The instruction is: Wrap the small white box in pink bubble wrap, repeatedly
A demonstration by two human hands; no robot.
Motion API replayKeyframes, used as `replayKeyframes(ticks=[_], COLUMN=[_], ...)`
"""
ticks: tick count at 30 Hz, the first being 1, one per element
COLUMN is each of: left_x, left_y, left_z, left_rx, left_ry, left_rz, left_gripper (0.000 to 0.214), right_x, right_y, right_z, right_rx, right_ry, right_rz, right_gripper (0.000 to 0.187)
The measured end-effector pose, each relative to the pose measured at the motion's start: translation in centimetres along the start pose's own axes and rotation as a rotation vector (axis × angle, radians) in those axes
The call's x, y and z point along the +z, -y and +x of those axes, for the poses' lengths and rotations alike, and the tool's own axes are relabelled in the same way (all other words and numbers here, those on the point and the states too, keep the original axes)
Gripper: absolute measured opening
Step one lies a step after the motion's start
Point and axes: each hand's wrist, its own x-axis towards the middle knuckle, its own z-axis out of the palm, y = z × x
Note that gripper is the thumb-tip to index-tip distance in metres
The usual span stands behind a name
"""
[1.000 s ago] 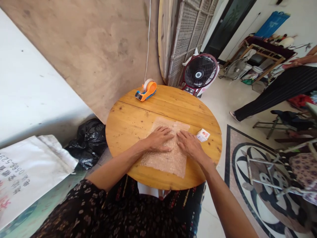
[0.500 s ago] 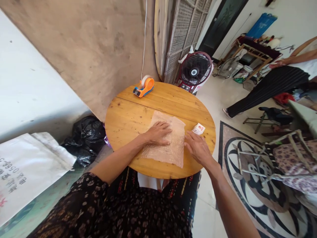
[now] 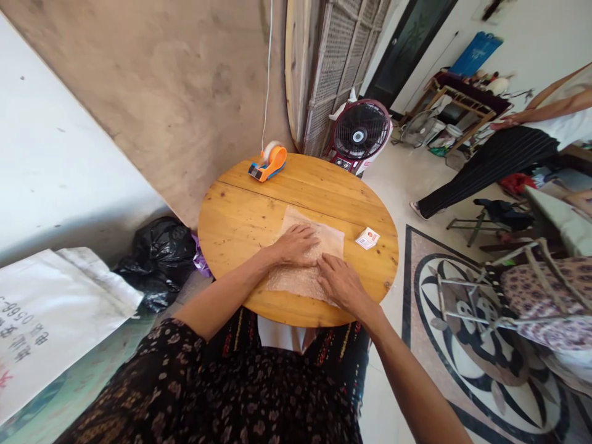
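A sheet of bubble wrap (image 3: 296, 280) lies flat on the round wooden table (image 3: 231, 228). Flat on its upper middle rests my left hand (image 3: 296, 245), fingers stretched out. My right hand (image 3: 341, 280) lies on the sheet's right part, its fingers extended and close to the left fingertips. To the right of the sheet stands a small white box (image 3: 368, 238) with red print, apart from both hands. An orange and blue tape dispenser (image 3: 269, 163) with a roll of tape sits at the table's far edge.
A dark red fan (image 3: 361, 132) stands behind the table. Black plastic bags (image 3: 160, 259) and a white printed sack (image 3: 60, 314) lie at the left. A person (image 3: 499, 154) stands at the right, near a folding stool (image 3: 494, 216) and a metal-framed chair (image 3: 546, 283).
My right hand has moved left, from beside the small box onto the bubble wrap. My left hand stays in place on the sheet. The view has shifted slightly.
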Motion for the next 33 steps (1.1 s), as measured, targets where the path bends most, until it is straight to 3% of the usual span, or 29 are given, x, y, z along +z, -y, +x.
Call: replayKeyframes(ticks=[9,15,19,23,27,30,33], left_x=[-0.4,-0.3,-0.4,-0.4,-0.1,0.0,-0.1], left_y=[0.0,0.1,0.1,0.1,0.2,0.1,0.0], left_z=[0.0,-0.1,-0.1,-0.1,-0.1,-0.1,-0.1], left_rx=[-0.023,-0.017,-0.02,0.003,0.017,0.011,0.002], left_ry=[0.057,0.041,0.045,0.018,-0.017,-0.025,-0.038], left_rz=[-0.006,0.0,0.001,-0.014,-0.014,-0.014,-0.038], left_gripper=[0.07,0.072,0.073,0.07,0.064,0.058,0.062], right_x=[1.3,1.1,-0.1,-2.0,-3.0,-2.3,-0.2], right_y=[-0.8,-0.5,-0.5,0.4,1.7,1.6,0.1], right_z=[-5.2,-6.5,-6.7,-5.0,-1.3,1.8,4.2], right_rx=[0.08,0.089,0.045,0.017,-0.066,-0.066,0.033], right_ry=[0.016,-0.035,-0.066,-0.148,-0.152,-0.17,-0.23], right_rz=[0.061,0.108,0.15,0.219,0.258,0.284,0.294], right_gripper=[0.043,0.04,0.03,0.029,0.033,0.037,0.043])
